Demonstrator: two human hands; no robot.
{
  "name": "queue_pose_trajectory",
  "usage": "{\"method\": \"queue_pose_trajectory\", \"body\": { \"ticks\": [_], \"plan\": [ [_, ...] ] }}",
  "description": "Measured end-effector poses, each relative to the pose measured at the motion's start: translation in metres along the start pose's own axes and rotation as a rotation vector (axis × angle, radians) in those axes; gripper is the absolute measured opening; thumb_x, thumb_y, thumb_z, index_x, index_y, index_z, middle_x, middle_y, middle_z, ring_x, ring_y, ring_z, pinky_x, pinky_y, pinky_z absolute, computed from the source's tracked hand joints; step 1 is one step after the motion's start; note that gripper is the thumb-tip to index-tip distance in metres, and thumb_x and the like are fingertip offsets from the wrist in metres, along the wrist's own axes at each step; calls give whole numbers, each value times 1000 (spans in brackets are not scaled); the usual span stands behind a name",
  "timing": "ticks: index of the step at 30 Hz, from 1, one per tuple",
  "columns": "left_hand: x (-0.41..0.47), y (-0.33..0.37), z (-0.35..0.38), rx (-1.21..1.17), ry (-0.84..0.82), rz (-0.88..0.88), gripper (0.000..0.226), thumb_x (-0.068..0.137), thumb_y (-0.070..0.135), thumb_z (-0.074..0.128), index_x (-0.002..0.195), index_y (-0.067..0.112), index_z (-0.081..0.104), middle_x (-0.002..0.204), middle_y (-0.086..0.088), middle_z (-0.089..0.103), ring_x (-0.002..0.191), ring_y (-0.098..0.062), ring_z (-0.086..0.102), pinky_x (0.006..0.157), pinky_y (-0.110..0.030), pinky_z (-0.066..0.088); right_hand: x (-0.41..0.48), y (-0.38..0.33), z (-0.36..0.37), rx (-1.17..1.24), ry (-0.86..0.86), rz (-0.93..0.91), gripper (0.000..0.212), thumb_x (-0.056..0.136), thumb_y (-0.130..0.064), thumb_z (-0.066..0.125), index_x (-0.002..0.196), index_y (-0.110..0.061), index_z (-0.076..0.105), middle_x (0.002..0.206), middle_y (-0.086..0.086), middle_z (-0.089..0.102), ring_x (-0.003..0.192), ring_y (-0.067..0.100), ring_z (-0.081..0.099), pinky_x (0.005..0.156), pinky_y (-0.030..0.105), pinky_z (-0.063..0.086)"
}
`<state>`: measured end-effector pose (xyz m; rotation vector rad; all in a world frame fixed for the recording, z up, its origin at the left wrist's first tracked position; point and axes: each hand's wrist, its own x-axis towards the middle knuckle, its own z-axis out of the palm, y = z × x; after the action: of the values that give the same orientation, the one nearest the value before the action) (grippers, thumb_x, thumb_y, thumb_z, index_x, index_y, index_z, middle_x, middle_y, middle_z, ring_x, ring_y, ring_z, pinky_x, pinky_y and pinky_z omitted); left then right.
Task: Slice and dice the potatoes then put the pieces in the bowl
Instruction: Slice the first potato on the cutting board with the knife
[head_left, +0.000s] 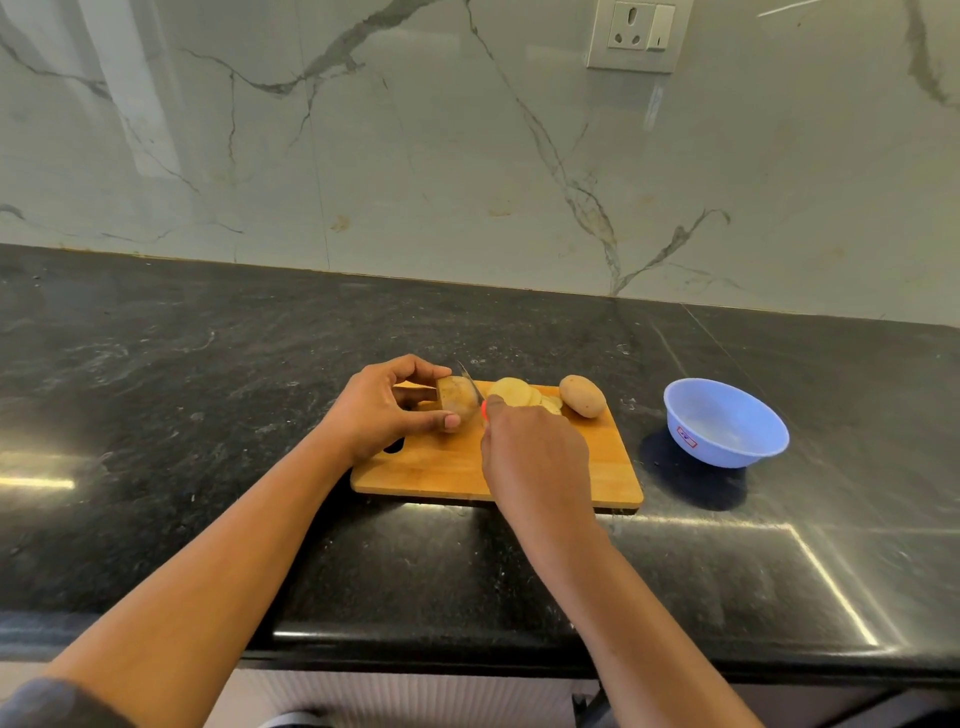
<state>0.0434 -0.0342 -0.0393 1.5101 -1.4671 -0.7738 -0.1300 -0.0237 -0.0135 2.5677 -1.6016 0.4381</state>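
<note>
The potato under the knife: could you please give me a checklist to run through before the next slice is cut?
1. Left hand grips the cut potato: ok.
2. Right hand holds the knife, blade on the potato: ok.
3. Left fingers clear of the blade: cannot tell.
4. Slices lie on the cutting board, right of the blade: ok.
5. Bowl upright beside the board: ok.
</note>
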Motion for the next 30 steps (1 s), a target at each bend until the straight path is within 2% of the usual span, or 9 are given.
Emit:
{"method": "queue_pose_trajectory", "body": {
  "ticks": [3,5,9,14,19,22,25,28,30],
  "plan": [
    [-1,-1,1,-21,-16,1,55,56,38,80,107,35,61,111,20,63,101,3,61,78,-11,47,-15,5,-1,1,7,3,46,101,-21,40,146,-19,29,88,0,58,64,11,42,44,22,23],
    [0,0,1,-13,-17,4,54,56,39,80,107,36,61,112,21,62,102,2,60,80,-13,46,-15,2,-2,-21,-7,10,48,100,-19,41,147,-16,27,81,-1,51,56,10,35,43,22,21],
    [0,0,0,-5,-7,7,53,55,41,80,104,38,60,113,20,62,104,1,60,87,-20,48,0,-4,-1,-28,-25,-3,38,101,-17,40,139,-14,40,68,-3,36,52,8,28,43,23,20],
    [-1,-3,0,3,-17,26,54,60,36,82,109,37,60,116,19,62,104,1,60,88,-20,47,-17,-1,4,-25,5,15,50,100,-13,39,148,-14,25,81,0,51,53,10,30,43,23,20],
    [1,-3,0,0,-13,17,51,64,32,82,110,36,60,116,18,62,106,-2,60,88,-21,47,-3,-5,4,-51,-28,9,49,100,-14,39,147,-12,27,68,-3,35,52,9,28,44,23,19],
    [0,-4,1,-6,-22,24,51,65,31,83,111,36,60,116,18,62,106,-1,61,82,-14,46,-16,-2,6,-26,-11,22,48,100,-14,40,147,-13,28,78,-1,47,56,10,35,43,23,20],
    [0,-4,-1,-4,-28,19,53,63,34,83,112,36,61,117,17,62,107,-2,60,87,-19,47,-19,-4,8,-9,3,20,43,100,-14,40,142,-13,34,89,1,58,67,13,43,44,23,22],
    [0,-4,-1,-9,-25,14,54,62,34,83,112,35,61,118,16,61,107,-3,60,88,-23,48,-6,-9,9,-14,-107,5,27,98,-15,43,125,-11,49,94,3,61,69,14,45,46,24,24],
    [-1,-4,-1,-19,-23,12,56,60,37,82,112,34,61,118,16,61,107,-3,60,86,-20,48,-11,-7,11,14,-103,36,27,98,-16,44,125,-13,49,90,2,59,70,15,45,45,23,23]
  ]
}}
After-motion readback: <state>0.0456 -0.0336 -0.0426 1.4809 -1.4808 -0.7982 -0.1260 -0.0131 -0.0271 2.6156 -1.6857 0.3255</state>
